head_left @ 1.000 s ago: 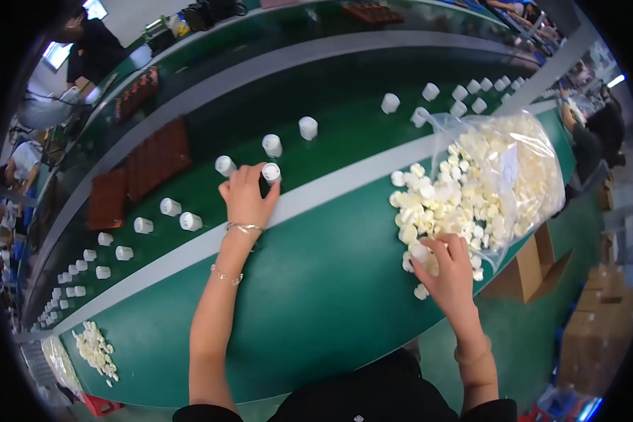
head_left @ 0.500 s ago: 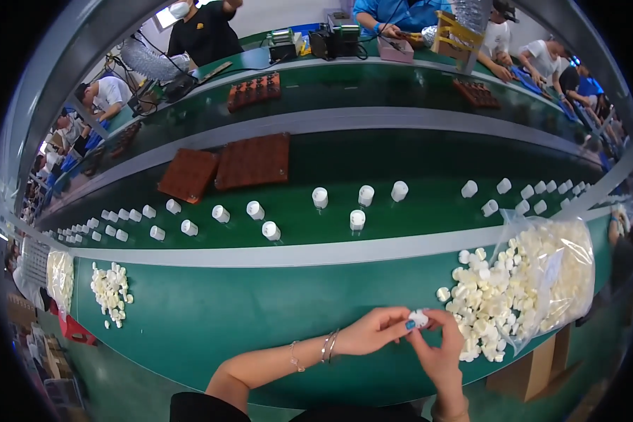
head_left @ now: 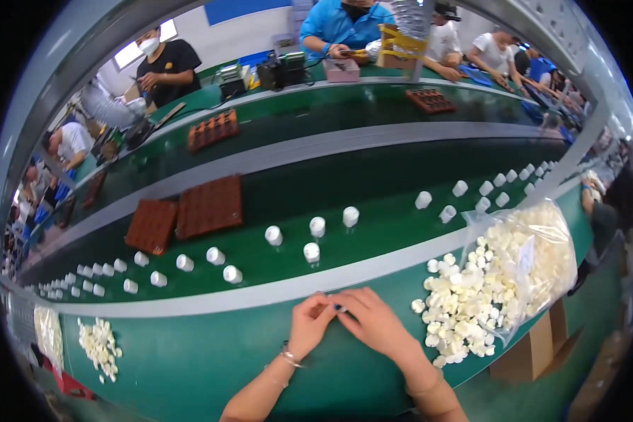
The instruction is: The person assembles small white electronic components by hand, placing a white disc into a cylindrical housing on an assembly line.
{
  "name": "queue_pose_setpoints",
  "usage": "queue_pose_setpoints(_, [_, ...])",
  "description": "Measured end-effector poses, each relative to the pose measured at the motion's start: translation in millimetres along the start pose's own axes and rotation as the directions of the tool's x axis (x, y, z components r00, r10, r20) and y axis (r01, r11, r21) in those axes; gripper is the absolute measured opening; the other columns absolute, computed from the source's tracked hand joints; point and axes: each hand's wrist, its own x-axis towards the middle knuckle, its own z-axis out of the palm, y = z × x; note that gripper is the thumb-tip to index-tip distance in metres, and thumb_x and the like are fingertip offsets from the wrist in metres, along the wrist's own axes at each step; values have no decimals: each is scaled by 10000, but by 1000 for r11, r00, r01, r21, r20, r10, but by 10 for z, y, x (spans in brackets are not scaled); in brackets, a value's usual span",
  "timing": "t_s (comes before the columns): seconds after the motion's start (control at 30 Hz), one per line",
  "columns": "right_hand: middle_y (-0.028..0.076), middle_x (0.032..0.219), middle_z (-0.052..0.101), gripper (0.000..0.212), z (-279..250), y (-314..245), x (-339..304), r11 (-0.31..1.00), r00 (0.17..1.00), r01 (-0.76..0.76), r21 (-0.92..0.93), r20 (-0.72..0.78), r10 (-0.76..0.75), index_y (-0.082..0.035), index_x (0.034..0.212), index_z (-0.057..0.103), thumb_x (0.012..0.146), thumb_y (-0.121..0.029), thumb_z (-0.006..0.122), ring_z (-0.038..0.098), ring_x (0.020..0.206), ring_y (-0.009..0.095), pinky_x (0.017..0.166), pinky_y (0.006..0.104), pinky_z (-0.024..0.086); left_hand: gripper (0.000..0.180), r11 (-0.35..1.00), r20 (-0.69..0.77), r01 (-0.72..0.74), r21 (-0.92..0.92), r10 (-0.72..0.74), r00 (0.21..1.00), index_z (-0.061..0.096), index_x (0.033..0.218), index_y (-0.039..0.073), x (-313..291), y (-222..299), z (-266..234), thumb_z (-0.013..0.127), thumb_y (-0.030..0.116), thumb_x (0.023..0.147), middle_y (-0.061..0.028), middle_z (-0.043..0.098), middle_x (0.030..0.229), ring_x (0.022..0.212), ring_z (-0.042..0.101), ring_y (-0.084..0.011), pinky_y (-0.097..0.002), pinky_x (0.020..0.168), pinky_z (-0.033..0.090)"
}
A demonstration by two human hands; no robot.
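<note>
Above the front of the green table, my left hand [head_left: 311, 325] and my right hand [head_left: 374, 322] meet at the fingertips. Both are closed in a pinch around a small white cap, which the fingers now hide almost wholly; the earlier frame shows it between them. Bracelets circle my left wrist. Right of my hands lies a heap of loose cream-white caps [head_left: 457, 306], spilling out of a clear plastic bag [head_left: 552, 246]. Just beyond my hands, white cylinders [head_left: 311, 252] stand spaced out on the green conveyor belt [head_left: 394, 235].
A smaller pile of caps [head_left: 100, 348] lies at the table's left, beside another bag [head_left: 48, 337]. Brown-red trays [head_left: 211, 205] rest on the belt. A grey rail [head_left: 190, 305] separates table and belt. Across the line, people work; a cardboard box [head_left: 534, 348] stands below right.
My hands have moved left, away from the heap and toward the rail, keeping their fingertips together. The view has turned, so the belt and trays appear lower and further left.
</note>
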Motion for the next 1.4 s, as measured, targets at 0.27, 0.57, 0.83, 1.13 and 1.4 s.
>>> queue_pose_setpoints(0.27, [72,1011,625,355,158,114,-151,980,941,-158,118,-284,186,-76,1086,600,752,-89,718,584,907,265,746,341,518,247,846,236,287,-449,-197,951,555,1175,-8,-52,9,99,491,116,971,-77,591,1119,1016,547,-139,-318,899,441])
queue_pose_setpoints(0.57, [88,1111,593,437,180,107,-172,990,964,-93,102,-240,115,-86,1185,571,766,-104,694,576,992,271,788,345,524,161,942,230,243,-231,-190,955,558,1012,19,-9,-49,-9,497,164,975,-66,584,1034,956,556,-160,-334,889,460])
queue_pose_setpoints(0.83, [105,1210,555,512,261,194,-223,973,989,-25,229,-137,57,-62,1277,521,790,-104,672,550,1067,282,880,365,495,196,947,97,280,-159,-268,959,523,1050,9,-35,4,80,442,165,963,-89,600,971,877,586,-168,-300,811,489])
queue_pose_setpoints(1.13, [101,1121,581,434,242,330,-244,967,988,-9,256,-149,49,-79,1223,579,803,-85,689,566,978,280,809,349,506,172,945,101,263,-195,-247,964,500,967,39,8,18,141,420,191,948,-79,547,951,903,536,-172,-321,833,454])
queue_pose_setpoints(1.4, [94,1106,591,427,284,359,-210,970,990,1,243,-138,33,-86,1196,599,781,-81,702,570,983,277,824,357,500,188,948,47,266,-173,-262,964,512,1020,19,-14,-42,113,417,174,973,-80,556,1002,926,543,-161,-321,851,461])
